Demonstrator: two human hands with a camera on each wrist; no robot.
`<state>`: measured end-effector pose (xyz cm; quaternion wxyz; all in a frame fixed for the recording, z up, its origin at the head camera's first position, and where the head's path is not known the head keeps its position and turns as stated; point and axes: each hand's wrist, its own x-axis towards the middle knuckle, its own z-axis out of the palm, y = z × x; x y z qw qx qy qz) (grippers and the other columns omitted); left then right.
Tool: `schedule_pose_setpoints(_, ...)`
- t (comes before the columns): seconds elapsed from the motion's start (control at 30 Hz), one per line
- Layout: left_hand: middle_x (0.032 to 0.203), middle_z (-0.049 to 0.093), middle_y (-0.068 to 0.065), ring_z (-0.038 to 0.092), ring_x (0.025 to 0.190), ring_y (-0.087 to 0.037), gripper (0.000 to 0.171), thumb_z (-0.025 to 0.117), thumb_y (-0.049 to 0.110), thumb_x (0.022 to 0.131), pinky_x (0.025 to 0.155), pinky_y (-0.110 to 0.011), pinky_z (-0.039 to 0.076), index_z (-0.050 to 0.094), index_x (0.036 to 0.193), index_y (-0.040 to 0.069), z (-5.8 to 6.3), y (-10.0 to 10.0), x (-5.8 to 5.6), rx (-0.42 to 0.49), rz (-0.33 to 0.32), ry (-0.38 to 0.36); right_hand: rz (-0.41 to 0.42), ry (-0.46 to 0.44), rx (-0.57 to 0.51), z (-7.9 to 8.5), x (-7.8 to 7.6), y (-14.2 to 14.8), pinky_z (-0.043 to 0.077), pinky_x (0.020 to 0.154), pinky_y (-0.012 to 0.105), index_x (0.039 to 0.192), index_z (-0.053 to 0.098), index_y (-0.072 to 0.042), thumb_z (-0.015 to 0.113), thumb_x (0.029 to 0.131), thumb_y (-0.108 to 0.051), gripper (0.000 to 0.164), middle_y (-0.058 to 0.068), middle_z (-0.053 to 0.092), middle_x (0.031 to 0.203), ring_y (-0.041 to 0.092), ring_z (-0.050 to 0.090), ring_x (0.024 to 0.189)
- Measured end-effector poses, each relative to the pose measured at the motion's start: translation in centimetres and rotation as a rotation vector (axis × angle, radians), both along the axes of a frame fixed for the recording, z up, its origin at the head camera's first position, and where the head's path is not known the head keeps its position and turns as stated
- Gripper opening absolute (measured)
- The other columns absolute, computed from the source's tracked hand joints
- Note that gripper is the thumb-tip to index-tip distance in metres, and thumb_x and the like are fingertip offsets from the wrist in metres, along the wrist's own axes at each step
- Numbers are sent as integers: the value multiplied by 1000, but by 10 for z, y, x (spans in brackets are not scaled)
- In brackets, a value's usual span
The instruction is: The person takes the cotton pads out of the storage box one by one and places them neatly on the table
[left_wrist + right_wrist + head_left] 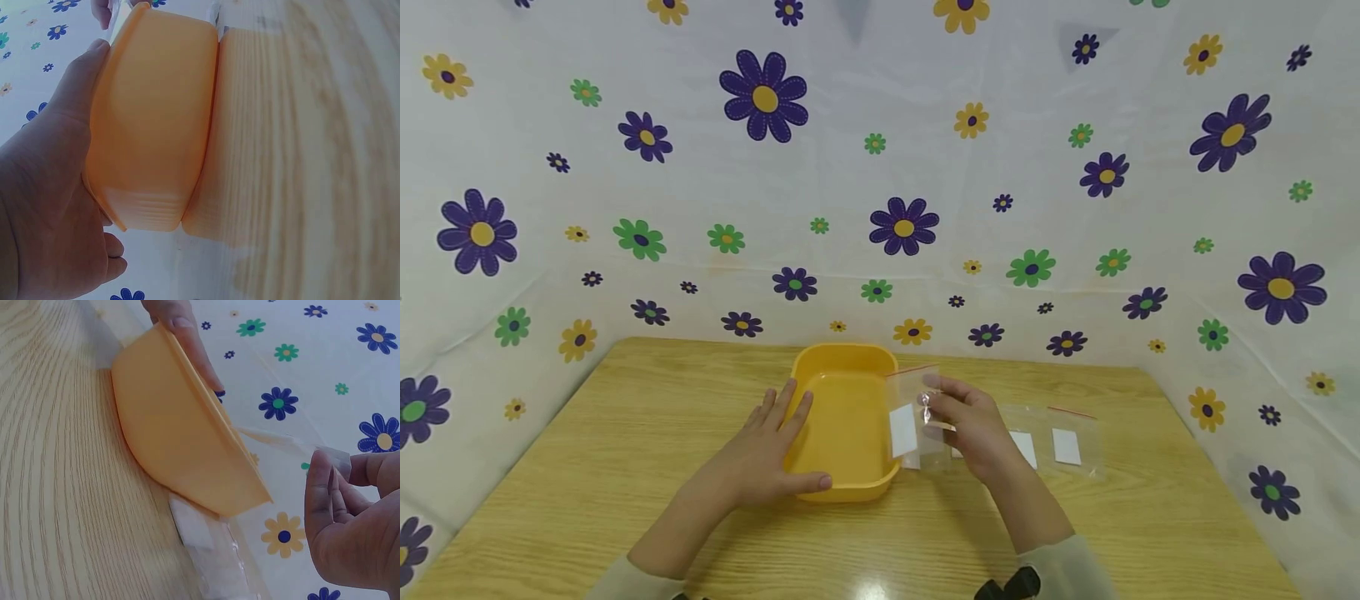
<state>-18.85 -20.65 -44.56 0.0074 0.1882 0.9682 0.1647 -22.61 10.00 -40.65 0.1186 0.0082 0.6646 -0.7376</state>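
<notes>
A yellow plastic basin (847,425) stands on the wooden table. Spread over its left side is my left hand (763,458), fingers straight across the rim and thumb along the near edge; the left wrist view shows that hand (59,162) against the outer rim. My right hand (981,433) pinches a clear zip bag (917,385) with a red-edged top and a white piece (903,431) inside. This bag hangs at the basin's right rim, partly over it. In the right wrist view, thumb and fingers of the right hand (356,519) grip the bag's edge.
Right of the basin, more clear bags lie flat on the wooden table (700,379), including one at the far right (1088,458). White pieces show inside them, and the right hand partly covers some. A flower-printed cloth (820,167) surrounds the table's back and sides.
</notes>
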Motion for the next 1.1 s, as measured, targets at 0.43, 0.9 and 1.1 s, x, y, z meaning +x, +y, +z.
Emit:
schedule_pose_setpoints(0.43, 167, -5, -18, 2, 150, -49, 118, 51, 85, 78, 120, -61, 14, 12, 161, 10, 0, 0, 1, -6, -3, -4, -27, -10, 20, -2, 1, 40, 57, 80, 25, 140, 53, -2, 61, 99, -12, 42, 1, 60, 105, 13, 59, 92)
schedule_pose_setpoints(0.9, 167, -6, -17, 1, 151, -49, 117, 51, 85, 78, 120, -61, 13, 12, 161, 12, 0, 2, 0, 0, -3, -4, -71, -23, 39, -2, 4, 97, 56, 84, 23, 148, 41, 0, 56, 103, -16, 50, -4, 61, 107, 7, 59, 92)
schedule_pose_setpoints(1.1, 167, -5, -18, 3, 150, -50, 118, 51, 85, 78, 120, -61, 14, 13, 161, 11, 0, 1, 0, -7, -3, 1, -113, -17, 35, -2, 5, 121, 56, 82, 21, 143, 48, -3, 59, 101, -17, 45, -8, 65, 102, 5, 61, 90)
